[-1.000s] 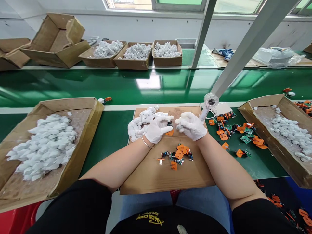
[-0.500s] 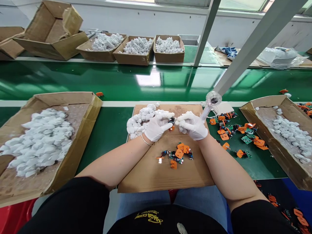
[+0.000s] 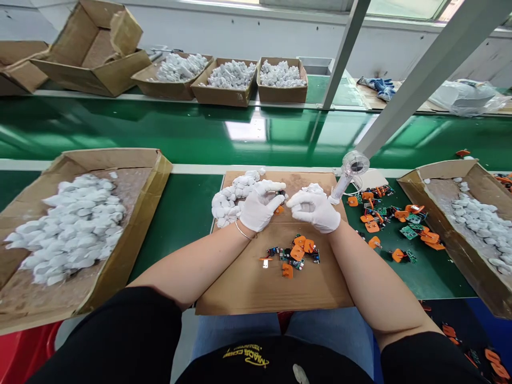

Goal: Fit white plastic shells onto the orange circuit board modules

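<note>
My left hand (image 3: 258,207), in a white glove, is closed with thumb and fingertips round a small dark circuit board (image 3: 281,194) that has an orange piece (image 3: 279,210) below it. Just to the right, my gloved right hand (image 3: 315,209) is closed, fingers pressed together; what they hold, if anything, is hidden. White rounded plastic pieces (image 3: 226,201) are heaped beside my left hand. Nearer my body, small circuit boards with orange tabs (image 3: 298,250) lie on a cardboard sheet (image 3: 256,288).
A cardboard tray of white pieces (image 3: 166,170) stands left, another tray (image 3: 460,242) right. A clear handheld fan (image 3: 342,184) stands beside my right hand. More orange-tabbed boards (image 3: 412,224) lie right of the sheet. Behind runs a green conveyor (image 3: 180,128), with filled boxes (image 3: 224,97) beyond.
My right hand has drawn slightly away from the left, widening the gap between their fingertips. The left hand keeps its hold on the circuit board. The whole view has shifted slightly.
</note>
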A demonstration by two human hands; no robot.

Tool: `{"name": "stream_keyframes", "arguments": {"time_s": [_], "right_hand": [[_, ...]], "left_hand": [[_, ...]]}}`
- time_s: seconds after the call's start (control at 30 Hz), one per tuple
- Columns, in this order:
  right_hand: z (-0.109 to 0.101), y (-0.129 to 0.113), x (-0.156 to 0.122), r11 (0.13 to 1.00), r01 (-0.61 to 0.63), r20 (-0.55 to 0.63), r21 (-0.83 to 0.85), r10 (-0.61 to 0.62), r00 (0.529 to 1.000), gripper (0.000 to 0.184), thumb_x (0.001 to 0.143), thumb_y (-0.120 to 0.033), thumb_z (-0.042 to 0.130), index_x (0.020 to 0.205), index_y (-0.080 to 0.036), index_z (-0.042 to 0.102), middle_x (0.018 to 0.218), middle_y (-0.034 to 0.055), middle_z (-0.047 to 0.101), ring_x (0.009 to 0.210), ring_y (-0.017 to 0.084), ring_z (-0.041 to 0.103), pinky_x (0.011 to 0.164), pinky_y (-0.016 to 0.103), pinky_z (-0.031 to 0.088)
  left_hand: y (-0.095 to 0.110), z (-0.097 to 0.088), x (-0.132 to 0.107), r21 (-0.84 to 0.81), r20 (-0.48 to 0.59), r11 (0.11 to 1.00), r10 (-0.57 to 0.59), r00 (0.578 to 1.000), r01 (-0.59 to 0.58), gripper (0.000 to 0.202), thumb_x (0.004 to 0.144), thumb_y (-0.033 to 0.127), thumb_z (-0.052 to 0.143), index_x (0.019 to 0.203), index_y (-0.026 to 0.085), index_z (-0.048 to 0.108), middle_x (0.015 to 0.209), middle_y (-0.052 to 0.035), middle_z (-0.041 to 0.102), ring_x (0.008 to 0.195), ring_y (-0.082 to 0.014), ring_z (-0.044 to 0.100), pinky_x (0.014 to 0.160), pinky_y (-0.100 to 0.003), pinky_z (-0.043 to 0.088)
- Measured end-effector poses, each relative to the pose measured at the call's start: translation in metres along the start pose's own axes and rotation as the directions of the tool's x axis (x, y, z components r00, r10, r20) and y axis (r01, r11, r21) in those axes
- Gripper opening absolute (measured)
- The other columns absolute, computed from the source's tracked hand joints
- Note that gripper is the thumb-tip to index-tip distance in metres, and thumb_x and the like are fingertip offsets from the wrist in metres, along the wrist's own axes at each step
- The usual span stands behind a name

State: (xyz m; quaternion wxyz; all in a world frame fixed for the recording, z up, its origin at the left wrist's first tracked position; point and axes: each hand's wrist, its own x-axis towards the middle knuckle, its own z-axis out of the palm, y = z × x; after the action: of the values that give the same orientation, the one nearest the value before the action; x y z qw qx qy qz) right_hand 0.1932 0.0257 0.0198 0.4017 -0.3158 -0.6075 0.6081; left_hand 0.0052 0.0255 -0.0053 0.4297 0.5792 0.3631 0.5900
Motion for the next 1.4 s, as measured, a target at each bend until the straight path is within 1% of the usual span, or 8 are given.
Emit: {"name": "stream_keyframes", "arguments": {"time_s": [0.2,0.33,0.53,0.63,0.83,1.03,1.2,1.4], "right_hand": [[-0.005,0.001,0.002,0.984,-0.108,-0.119,0.141,0.125,0.985,0.055,0.061,-0.042,0.090,0.106,-0.019,0.068,0.078,0.0031,0.075,0.056,0.014,0.061,0.047,0.025,0.048],[-0.001,-0.001,0.002,0.972,-0.080,-0.139,0.220,0.113,0.984,0.046,0.061,-0.040,0.090,0.097,-0.019,0.071,0.085,0.0049,0.075,0.062,0.014,0.063,0.056,0.029,0.053],[-0.001,0.001,0.004,0.987,0.026,-0.169,0.160,0.001,0.986,0.036,0.061,-0.040,0.090,0.087,-0.020,0.076,0.060,-0.0037,0.061,0.052,0.010,0.051,0.051,0.026,0.045],[-0.004,0.008,0.006,0.995,-0.005,-0.215,0.102,0.027,0.976,0.040,0.063,-0.044,0.089,0.090,-0.019,0.076,0.071,0.0001,0.070,0.054,0.011,0.058,0.049,0.025,0.048],[-0.005,0.011,0.006,0.993,-0.047,-0.241,0.106,0.071,0.968,0.051,0.066,-0.049,0.087,0.105,-0.017,0.076,0.075,0.0020,0.073,0.057,0.013,0.065,0.056,0.030,0.057],[-0.001,-0.004,0.002,0.922,-0.125,-0.166,0.368,0.197,0.966,0.047,0.062,-0.035,0.093,0.103,-0.020,0.077,0.102,0.0052,0.076,0.090,0.019,0.073,0.087,0.035,0.061],[-0.007,-0.002,0.002,0.936,-0.159,-0.184,0.313,0.224,0.957,0.045,0.058,-0.031,0.095,0.096,-0.018,0.075,0.087,0.0065,0.077,0.066,0.016,0.070,0.058,0.028,0.058],[-0.007,0.002,0.002,0.946,-0.157,-0.164,0.282,0.209,0.964,0.034,0.056,-0.032,0.093,0.077,-0.016,0.071,0.064,0.0010,0.068,0.050,0.011,0.057,0.044,0.023,0.042]], "left_hand": [[-0.001,-0.001,-0.001,-0.023,0.054,1.000,0.019,0.998,-0.017,0.036,0.072,0.025,0.075,0.106,0.018,0.068,0.110,-0.0085,0.071,0.096,-0.0201,0.069,0.079,-0.035,0.061],[-0.003,-0.001,-0.003,-0.032,0.079,0.999,-0.012,0.997,0.015,0.036,0.069,0.021,0.074,0.105,0.019,0.068,0.110,-0.0087,0.071,0.100,-0.0217,0.068,0.078,-0.035,0.061],[-0.004,0.000,-0.007,-0.028,0.094,0.999,-0.025,0.995,0.028,0.034,0.070,0.019,0.074,0.103,0.019,0.066,0.114,-0.0099,0.071,0.107,-0.0238,0.067,0.080,-0.038,0.063],[-0.006,0.001,-0.008,-0.035,0.094,0.999,-0.038,0.995,0.042,0.034,0.070,0.020,0.073,0.104,0.019,0.066,0.114,-0.0102,0.071,0.106,-0.0240,0.068,0.082,-0.039,0.063],[-0.006,0.002,-0.005,-0.035,0.036,0.999,-0.013,0.999,0.014,0.032,0.068,0.019,0.074,0.100,0.018,0.068,0.106,-0.0081,0.073,0.101,-0.0217,0.070,0.084,-0.036,0.062],[-0.003,0.001,-0.004,-0.008,0.045,0.999,0.053,0.998,-0.052,0.032,0.069,0.018,0.073,0.102,0.017,0.069,0.108,-0.0081,0.073,0.106,-0.0218,0.069,0.092,-0.038,0.061],[-0.006,0.002,-0.007,0.035,0.022,0.997,0.069,0.997,-0.070,0.031,0.070,0.020,0.075,0.100,0.018,0.069,0.107,-0.0078,0.074,0.103,-0.0217,0.070,0.093,-0.040,0.061],[-0.003,0.001,-0.010,0.169,0.053,0.977,0.120,0.991,-0.127,0.031,0.071,0.022,0.080,0.101,0.017,0.071,0.105,-0.0080,0.075,0.098,-0.0210,0.072,0.087,-0.036,0.064]]}}
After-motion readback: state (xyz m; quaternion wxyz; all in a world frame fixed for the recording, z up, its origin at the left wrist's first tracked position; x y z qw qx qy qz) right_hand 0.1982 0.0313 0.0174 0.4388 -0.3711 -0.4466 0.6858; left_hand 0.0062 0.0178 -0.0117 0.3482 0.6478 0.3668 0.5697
